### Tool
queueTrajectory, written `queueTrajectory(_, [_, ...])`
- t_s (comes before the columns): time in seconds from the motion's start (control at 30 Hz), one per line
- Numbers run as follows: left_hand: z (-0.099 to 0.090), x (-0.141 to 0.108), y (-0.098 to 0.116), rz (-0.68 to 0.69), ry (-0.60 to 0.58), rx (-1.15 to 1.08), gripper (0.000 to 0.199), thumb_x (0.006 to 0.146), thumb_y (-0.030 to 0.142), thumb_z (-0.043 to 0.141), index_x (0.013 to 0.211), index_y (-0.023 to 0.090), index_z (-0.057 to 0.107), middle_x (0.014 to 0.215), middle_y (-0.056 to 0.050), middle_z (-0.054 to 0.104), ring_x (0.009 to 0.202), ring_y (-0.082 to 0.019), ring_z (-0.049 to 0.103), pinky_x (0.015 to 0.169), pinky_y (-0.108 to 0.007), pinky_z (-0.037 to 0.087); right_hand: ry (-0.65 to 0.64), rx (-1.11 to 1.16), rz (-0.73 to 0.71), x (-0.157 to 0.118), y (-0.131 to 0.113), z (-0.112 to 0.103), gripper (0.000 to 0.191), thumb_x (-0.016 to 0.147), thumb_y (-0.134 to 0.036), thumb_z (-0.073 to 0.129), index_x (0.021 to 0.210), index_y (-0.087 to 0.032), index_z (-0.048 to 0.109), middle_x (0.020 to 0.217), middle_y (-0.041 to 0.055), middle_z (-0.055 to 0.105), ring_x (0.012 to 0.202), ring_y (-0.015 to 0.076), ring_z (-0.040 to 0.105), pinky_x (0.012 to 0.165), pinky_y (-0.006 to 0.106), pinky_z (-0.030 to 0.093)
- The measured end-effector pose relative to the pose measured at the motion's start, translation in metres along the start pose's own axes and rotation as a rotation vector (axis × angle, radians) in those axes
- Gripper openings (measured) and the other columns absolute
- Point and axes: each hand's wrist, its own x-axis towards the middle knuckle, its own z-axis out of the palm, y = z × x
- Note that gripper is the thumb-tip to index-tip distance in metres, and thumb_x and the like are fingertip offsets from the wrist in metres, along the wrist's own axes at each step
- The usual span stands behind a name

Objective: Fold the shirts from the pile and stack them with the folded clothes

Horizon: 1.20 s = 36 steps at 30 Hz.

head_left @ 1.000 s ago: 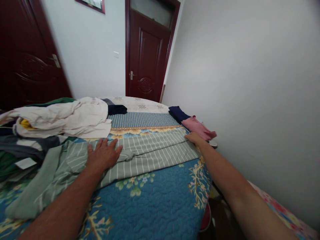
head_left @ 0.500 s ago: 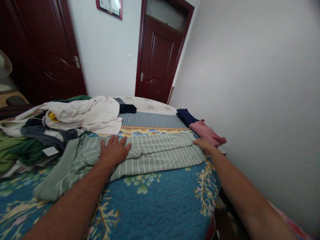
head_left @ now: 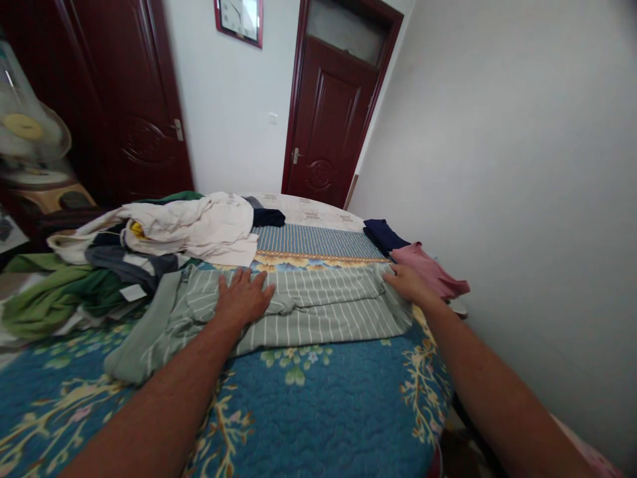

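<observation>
A pale green garment with white stripes (head_left: 323,318) lies lengthwise across the bed, folded into a long strip with a few wrinkles. My left hand (head_left: 243,297) rests flat on its left half, fingers spread. At the garment's right end, my right hand (head_left: 409,282) grips the edge, and the cloth there is lifted and bent slightly inward. The fingertips of that hand are partly hidden by the cloth. Whether the garment is a shirt or trousers I cannot tell.
A heap of unfolded clothes (head_left: 199,229) lies at the left, with a green piece (head_left: 44,299) in front. Folded navy cloth (head_left: 384,236) and a pink garment (head_left: 428,269) sit at the right by the wall. A blue flowered quilt (head_left: 338,405) covers the bed.
My right hand has raised the garment's right end a little and drawn it inward. My left hand stays flat on the cloth. The view has shifted slightly to the left.
</observation>
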Motion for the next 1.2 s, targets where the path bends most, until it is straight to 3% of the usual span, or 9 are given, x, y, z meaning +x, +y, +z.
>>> queueTrajectory(0.13, [-0.001, -0.001, 0.001, -0.003, -0.001, -0.013, 0.064, 0.104, 0.058, 0.033, 0.155, 0.026, 0.057, 0.167, -0.020, 0.046, 0.158, -0.042, 0.032, 0.122, -0.076, 0.016, -0.081, -0.156, -0.184, -0.010, -0.062, 0.012, 0.023, 0.100, -0.025, 0.054, 0.110, -0.015, 0.072, 0.113, 0.0158, 0.077, 0.102, 0.0228, 0.069, 0.087, 0.027, 0.044])
queueTrajectory(0.27, [-0.003, -0.003, 0.001, 0.005, 0.002, -0.026, 0.065, 0.104, 0.058, 0.034, 0.155, 0.024, 0.057, 0.167, -0.021, 0.046, 0.158, -0.043, 0.032, 0.122, -0.076, 0.015, -0.156, -0.197, -0.257, -0.036, -0.121, 0.058, 0.023, 0.100, -0.024, 0.053, 0.115, -0.017, 0.069, 0.114, 0.0165, 0.076, 0.105, 0.0259, 0.070, 0.090, 0.030, 0.046])
queueTrajectory(0.4, [-0.006, -0.005, 0.002, -0.001, 0.002, -0.034, 0.064, 0.104, 0.058, 0.036, 0.156, 0.025, 0.056, 0.167, -0.020, 0.046, 0.158, -0.042, 0.033, 0.123, -0.075, 0.016, -0.175, -0.231, -0.249, -0.057, -0.152, 0.102, 0.029, 0.099, -0.019, 0.052, 0.125, -0.015, 0.065, 0.127, 0.0196, 0.070, 0.104, 0.0264, 0.071, 0.089, 0.034, 0.050])
queueTrajectory(0.5, [-0.006, -0.005, 0.002, -0.005, -0.002, -0.045, 0.064, 0.104, 0.058, 0.037, 0.156, 0.025, 0.056, 0.167, -0.020, 0.046, 0.158, -0.042, 0.032, 0.124, -0.074, 0.014, -0.150, -0.213, -0.222, -0.060, -0.153, 0.111, 0.031, 0.098, -0.020, 0.053, 0.127, -0.015, 0.063, 0.128, 0.0194, 0.068, 0.105, 0.0260, 0.070, 0.090, 0.035, 0.051])
queueTrajectory(0.73, [-0.005, -0.006, 0.002, -0.006, 0.009, -0.059, 0.062, 0.104, 0.057, 0.039, 0.153, 0.025, 0.058, 0.166, -0.020, 0.047, 0.158, -0.042, 0.032, 0.123, -0.074, 0.014, -0.134, -0.145, -0.189, -0.055, -0.158, 0.093, 0.027, 0.102, -0.024, 0.049, 0.123, -0.015, 0.064, 0.119, 0.0180, 0.070, 0.110, 0.0293, 0.069, 0.096, 0.038, 0.048])
queueTrajectory(0.97, [-0.006, -0.006, 0.004, -0.008, 0.000, -0.066, 0.062, 0.104, 0.057, 0.039, 0.154, 0.025, 0.058, 0.166, -0.020, 0.047, 0.158, -0.042, 0.033, 0.123, -0.075, 0.015, -0.171, -0.177, -0.271, -0.066, -0.177, 0.109, 0.025, 0.101, -0.021, 0.052, 0.121, -0.015, 0.065, 0.125, 0.0198, 0.070, 0.107, 0.0273, 0.071, 0.091, 0.036, 0.052])
queueTrajectory(1.07, [-0.004, -0.007, 0.002, 0.000, 0.025, -0.071, 0.061, 0.104, 0.056, 0.040, 0.153, 0.024, 0.059, 0.165, -0.021, 0.048, 0.157, -0.043, 0.033, 0.122, -0.076, 0.015, -0.244, 0.004, -0.364, -0.067, -0.170, 0.093, 0.022, 0.101, -0.033, 0.059, 0.110, -0.017, 0.071, 0.115, 0.0150, 0.074, 0.101, 0.0243, 0.072, 0.088, 0.032, 0.053])
queueTrajectory(1.17, [-0.006, -0.008, 0.000, 0.026, 0.096, -0.104, 0.058, 0.104, 0.051, 0.045, 0.151, 0.021, 0.060, 0.161, -0.021, 0.052, 0.156, -0.043, 0.035, 0.124, -0.075, 0.015, -0.416, 0.342, -0.359, -0.059, -0.150, 0.066, 0.035, 0.105, -0.043, 0.047, 0.109, -0.021, 0.074, 0.086, 0.0053, 0.075, 0.071, 0.0178, 0.070, 0.071, 0.028, 0.053])
queueTrajectory(1.2, [-0.007, -0.009, 0.001, 0.059, 0.130, -0.127, 0.057, 0.104, 0.048, 0.047, 0.152, 0.021, 0.059, 0.161, -0.020, 0.052, 0.157, -0.042, 0.035, 0.125, -0.073, 0.015, -0.420, 0.428, -0.317, -0.054, -0.141, 0.058, 0.039, 0.106, -0.044, 0.042, 0.113, -0.021, 0.073, 0.081, 0.0034, 0.074, 0.063, 0.0167, 0.067, 0.066, 0.027, 0.052])
